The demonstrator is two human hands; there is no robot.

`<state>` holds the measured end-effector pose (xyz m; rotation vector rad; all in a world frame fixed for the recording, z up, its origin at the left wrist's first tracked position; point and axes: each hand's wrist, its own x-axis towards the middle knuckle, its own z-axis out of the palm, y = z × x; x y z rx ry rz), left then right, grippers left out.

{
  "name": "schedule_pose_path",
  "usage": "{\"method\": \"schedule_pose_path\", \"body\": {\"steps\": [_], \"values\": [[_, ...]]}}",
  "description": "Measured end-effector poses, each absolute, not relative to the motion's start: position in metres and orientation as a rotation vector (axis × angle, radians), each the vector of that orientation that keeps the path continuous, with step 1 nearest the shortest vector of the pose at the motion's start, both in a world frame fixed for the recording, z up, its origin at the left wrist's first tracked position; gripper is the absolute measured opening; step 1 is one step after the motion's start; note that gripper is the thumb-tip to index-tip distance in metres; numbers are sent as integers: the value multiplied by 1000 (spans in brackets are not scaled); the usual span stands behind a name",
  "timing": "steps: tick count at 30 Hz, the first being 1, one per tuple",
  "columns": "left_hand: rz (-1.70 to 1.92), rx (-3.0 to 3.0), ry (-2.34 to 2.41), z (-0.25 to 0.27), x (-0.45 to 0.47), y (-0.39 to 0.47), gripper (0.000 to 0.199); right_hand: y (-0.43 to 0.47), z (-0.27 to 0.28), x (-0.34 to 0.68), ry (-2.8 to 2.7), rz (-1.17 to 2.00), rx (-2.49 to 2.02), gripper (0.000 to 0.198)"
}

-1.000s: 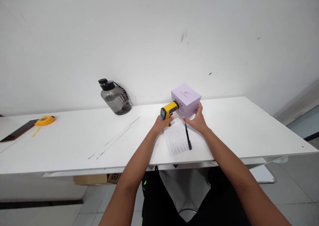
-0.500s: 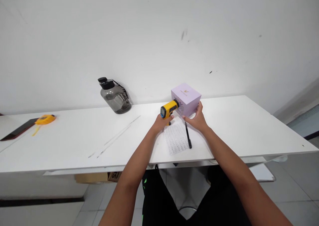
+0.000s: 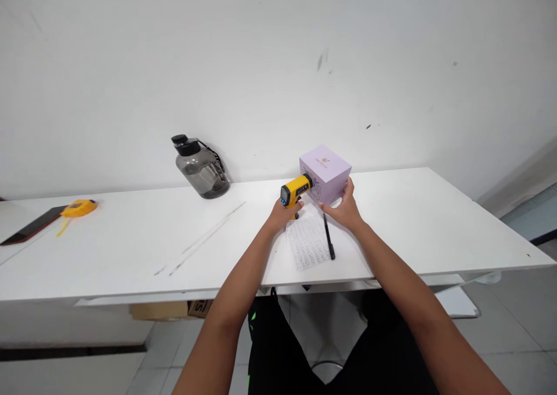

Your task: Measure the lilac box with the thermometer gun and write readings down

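My left hand (image 3: 281, 214) is wrapped round the grip of a yellow and black infrared thermometer (image 3: 297, 188). Its nose points at the near left face of a lilac box (image 3: 326, 166), very close to it; whether they touch I cannot tell. With thumb in front and fingers along the right side, my right hand (image 3: 346, 208) grips the box's lower right corner. The box rests on the white table. Just below my hands lie a sheet of paper with handwriting (image 3: 307, 243) and a black pen (image 3: 329, 238) along its right edge.
A grey see-through water bottle (image 3: 202, 170) with a black cap stands by the wall. At the far left, a yellow tape measure (image 3: 79, 208) lies at the end of a dark flat object (image 3: 35, 225). Under the white table (image 3: 435, 227) is a cardboard box (image 3: 161, 310).
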<state>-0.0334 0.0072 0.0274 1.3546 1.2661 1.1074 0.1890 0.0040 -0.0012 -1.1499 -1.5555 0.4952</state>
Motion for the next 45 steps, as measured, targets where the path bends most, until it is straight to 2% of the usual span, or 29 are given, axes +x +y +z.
{"method": "schedule_pose_path", "body": {"steps": [9, 33, 45], "values": [[1096, 1345, 1285, 31, -32, 6, 37, 4, 0, 189, -1549, 501, -1160, 122], [1085, 1360, 1276, 24, -34, 10, 46, 4, -2, 188, -1549, 491, -1157, 121], [1082, 1368, 1261, 27, -33, 10, 41, 3, 3, 185, -1478, 370, -1260, 116]]}}
